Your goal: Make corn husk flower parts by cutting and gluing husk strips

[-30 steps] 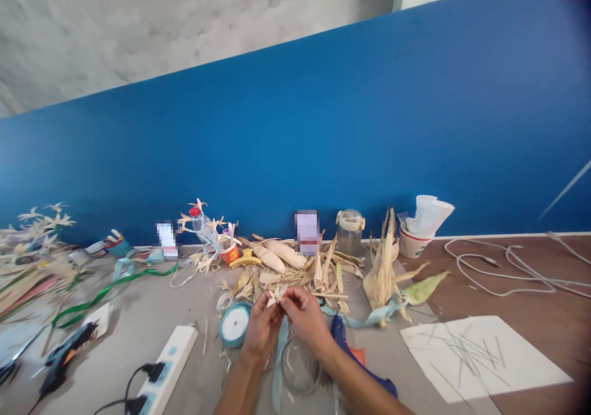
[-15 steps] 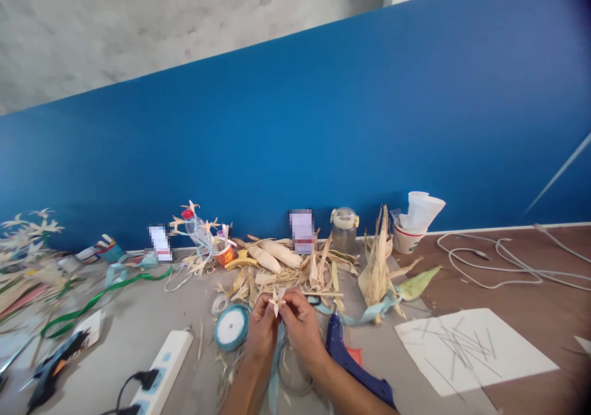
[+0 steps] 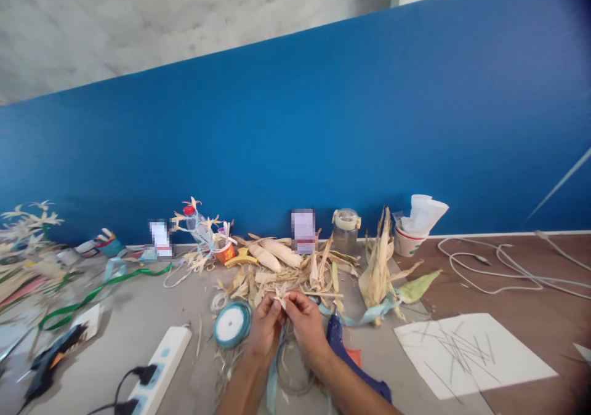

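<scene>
Both my hands meet low in the middle of the view over a grey table top. My left hand (image 3: 265, 329) and my right hand (image 3: 305, 322) pinch a small pale corn-husk flower (image 3: 280, 293) between their fingertips. A spool of light blue ribbon (image 3: 232, 324) lies just left of my left hand. A blue glue gun (image 3: 344, 353) lies just right of my right wrist. A coil of thin wire (image 3: 293, 369) sits under my wrists. Behind the hands is a heap of dry corn husks (image 3: 286, 270).
A white power strip (image 3: 159, 362) with black plugs lies at lower left, beside a black glue gun (image 3: 46, 359) and a green ribbon (image 3: 92, 295). A glass jar (image 3: 346, 230), a paper cup (image 3: 410, 239), white cables (image 3: 508, 267) and a white sheet with wires (image 3: 466, 353) lie to the right. A blue wall (image 3: 323, 125) stands behind.
The hands stay together on the husk flower, with the fingers shifting slightly on it. The view has shifted a little between frames.
</scene>
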The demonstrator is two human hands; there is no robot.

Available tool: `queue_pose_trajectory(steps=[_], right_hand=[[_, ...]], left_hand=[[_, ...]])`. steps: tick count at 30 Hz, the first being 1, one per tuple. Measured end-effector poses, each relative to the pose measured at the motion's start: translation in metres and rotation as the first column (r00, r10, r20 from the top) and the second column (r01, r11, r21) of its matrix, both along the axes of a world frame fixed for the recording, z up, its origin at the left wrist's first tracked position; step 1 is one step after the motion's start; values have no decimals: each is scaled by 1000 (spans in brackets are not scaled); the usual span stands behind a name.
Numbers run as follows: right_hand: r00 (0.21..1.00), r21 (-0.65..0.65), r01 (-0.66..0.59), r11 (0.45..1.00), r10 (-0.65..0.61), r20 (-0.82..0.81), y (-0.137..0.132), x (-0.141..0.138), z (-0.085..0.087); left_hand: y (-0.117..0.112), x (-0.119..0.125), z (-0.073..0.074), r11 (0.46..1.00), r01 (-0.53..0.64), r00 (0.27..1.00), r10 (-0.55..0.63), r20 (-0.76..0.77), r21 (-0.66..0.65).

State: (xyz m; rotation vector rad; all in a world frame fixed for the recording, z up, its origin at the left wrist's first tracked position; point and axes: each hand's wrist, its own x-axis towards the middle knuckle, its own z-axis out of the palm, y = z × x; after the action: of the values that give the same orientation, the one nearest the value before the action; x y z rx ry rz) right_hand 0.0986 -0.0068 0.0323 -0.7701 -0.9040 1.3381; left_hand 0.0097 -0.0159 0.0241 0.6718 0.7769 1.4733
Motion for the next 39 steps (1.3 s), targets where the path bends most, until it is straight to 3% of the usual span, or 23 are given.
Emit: queue_pose_trajectory(steps=[6,13,18,24,31,39], right_hand=[[999,-36,-26,999,25,-23,0,0,1],[997,-8,-70,998,70,-29,0,2,2],[997,-1,-83,997,83,-9,1,2,-3],[997,-6,-70,998,70,-28,1,-2,-10],[990,62,38,997,-46,136,2,-2,-21],[909,217,193,957,-258,328,-3,-2,-22]], left_hand=[[-3,3,7,1000,-7,997,9,-74,16],[1,-3,-5,999,-27,988,31,-149,24],[3,-6,-14,998,-41,953,54,-298,51],[2,-5,-17,995,-46,917,77,-391,87],[0,-4,-10,997,21,918,9,-396,72],[-2,-4,-7,999,9,894,16,-448,54]])
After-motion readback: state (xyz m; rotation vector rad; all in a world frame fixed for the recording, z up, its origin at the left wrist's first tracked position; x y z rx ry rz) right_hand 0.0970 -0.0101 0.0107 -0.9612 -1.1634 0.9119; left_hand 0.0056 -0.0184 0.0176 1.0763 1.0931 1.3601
